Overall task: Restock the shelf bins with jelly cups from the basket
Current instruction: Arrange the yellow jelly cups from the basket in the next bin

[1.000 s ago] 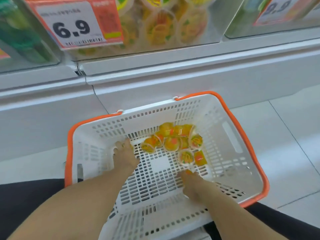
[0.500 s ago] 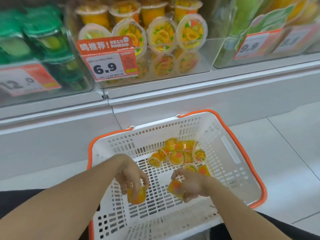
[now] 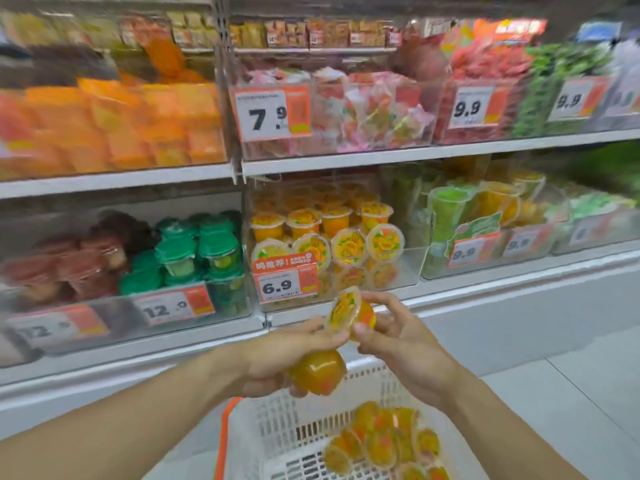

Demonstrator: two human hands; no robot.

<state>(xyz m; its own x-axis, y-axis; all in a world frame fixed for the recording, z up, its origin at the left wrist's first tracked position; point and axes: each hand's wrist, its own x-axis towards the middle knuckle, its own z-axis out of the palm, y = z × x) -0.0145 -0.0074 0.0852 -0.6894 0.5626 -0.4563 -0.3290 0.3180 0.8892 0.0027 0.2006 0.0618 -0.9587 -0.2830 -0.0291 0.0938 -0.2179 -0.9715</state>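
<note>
Jelly cups are the item under restock, and two are sitting in the hands in front of the shelf. One jelly cup is being pinched by the right hand, thumb under its rim and fingers curling behind its body; the left hand's thumb and forefinger appear to be touching its rim as well. Its printed lid is facing left and slightly toward the camera, so its axis, lid to base, is running roughly sideways, base toward the right palm. A second cup is being gripped in the lower fingers of the left hand, its rounded base pointing right and toward the camera; its lid is hidden.

The target bin, marked by the 6.9 price tag, is lying directly beyond and slightly above the raised cup, near but apart from it. Stock there is standing lid-forward in the front row and upright behind. By judgement, the right hand is nearer the bin's open right portion, and the raised cup needs turning so its lid faces the aisle before going in.

More cups are lying in the white basket below the hands.
</note>
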